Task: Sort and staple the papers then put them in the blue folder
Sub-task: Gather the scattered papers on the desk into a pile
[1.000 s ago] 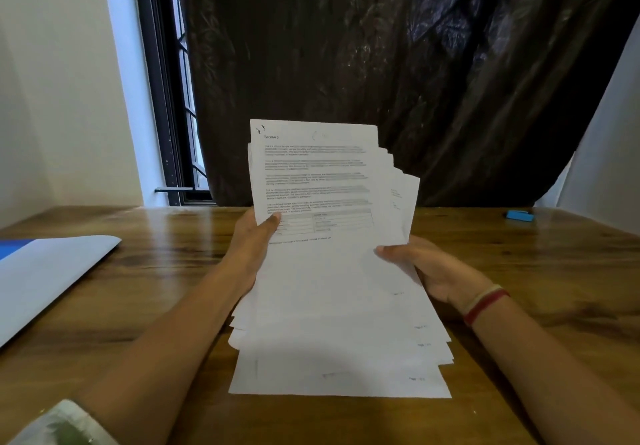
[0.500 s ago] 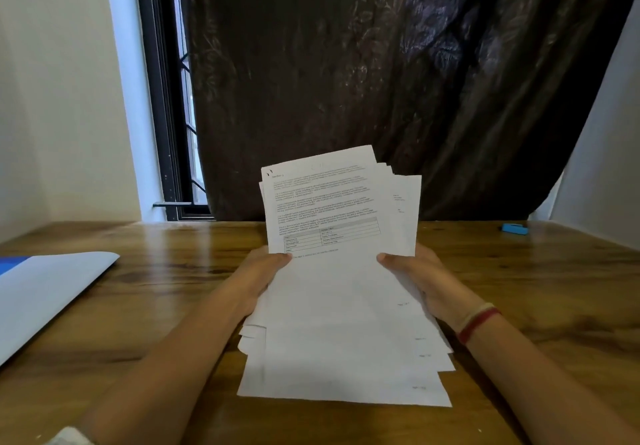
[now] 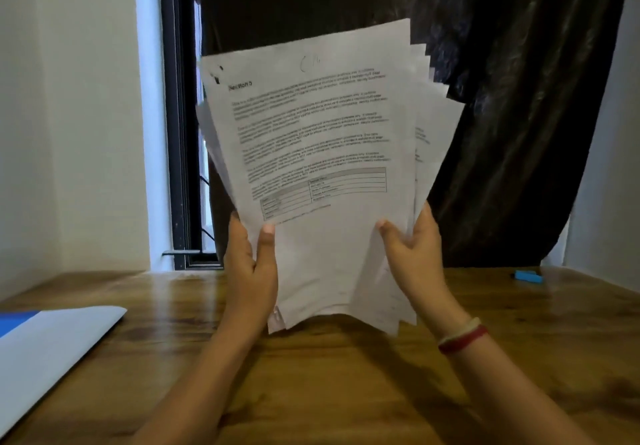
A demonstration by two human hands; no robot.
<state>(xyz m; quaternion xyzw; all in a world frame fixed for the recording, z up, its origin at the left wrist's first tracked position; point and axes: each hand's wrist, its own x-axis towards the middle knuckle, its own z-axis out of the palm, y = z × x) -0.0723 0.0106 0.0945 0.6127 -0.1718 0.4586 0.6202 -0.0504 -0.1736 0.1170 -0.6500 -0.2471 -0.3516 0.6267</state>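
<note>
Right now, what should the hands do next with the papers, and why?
Probably tap the papers on the table, bottom edge down, to square them. The left hand and right hand grip them upright over it, and the sheets are fanned out unevenly, top and bottom.

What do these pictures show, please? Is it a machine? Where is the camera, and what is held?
No machine: a person works with bare hands. The camera sits on their head, looking forward and down, so you see their own arms. The left hand and right hand each hold in their grip the lower sides of a fanned stack of printed papers, upright above the wooden table. On the table lie a folder at the left, white with blue showing, and a small blue object far right, perhaps the stapler.
</note>
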